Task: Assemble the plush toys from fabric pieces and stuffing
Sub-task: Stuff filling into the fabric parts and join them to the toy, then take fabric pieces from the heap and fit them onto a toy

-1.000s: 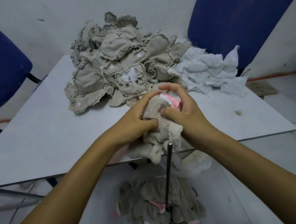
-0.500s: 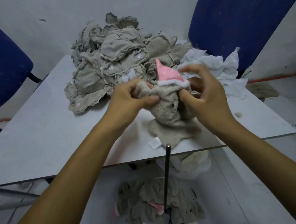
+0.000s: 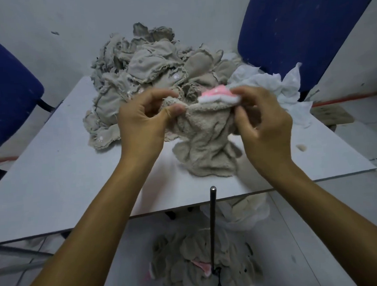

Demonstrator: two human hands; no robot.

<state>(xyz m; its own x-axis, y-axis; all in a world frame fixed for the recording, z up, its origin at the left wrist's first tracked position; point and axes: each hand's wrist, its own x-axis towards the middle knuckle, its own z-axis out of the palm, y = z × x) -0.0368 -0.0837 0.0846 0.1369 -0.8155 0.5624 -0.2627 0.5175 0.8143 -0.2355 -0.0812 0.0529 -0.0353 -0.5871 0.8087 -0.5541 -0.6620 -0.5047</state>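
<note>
Since the earlier frames both hands have lifted the skin (image 3: 205,139) off the rod (image 3: 213,224) and carried it up and away over the surface (image 3: 53,171); the pink cap (image 3: 218,95), which stood upright half a second ago, now lies flatter at the top edge; the skin's lower folds now rest on the surface near its front edge, where before they were bunched at the rod's tip.

The left hand (image 3: 145,123) pinches the top left rim of the skin between thumb and curled fingers; the right hand (image 3: 265,121) grips the top right rim just under the cap, fingers curled round the fabric; the 2 hands stretch the rim between them.

Behind the skin, a pile (image 3: 145,79) of unturned tan pieces fills the back middle of the surface; white stuffing (image 3: 267,84) lies at the back right corner; below the front edge, finished skins (image 3: 201,271) sit heaped round the rod's base.

My reading: this is the turning step, with the skin just turned right side out and being tugged into shape; stuffing has not begun. The next move likely calls for pulling the corners and cap fully out, then either dropping the skin onto the heap below or reaching right for stuffing; which one I cannot tell.
</note>
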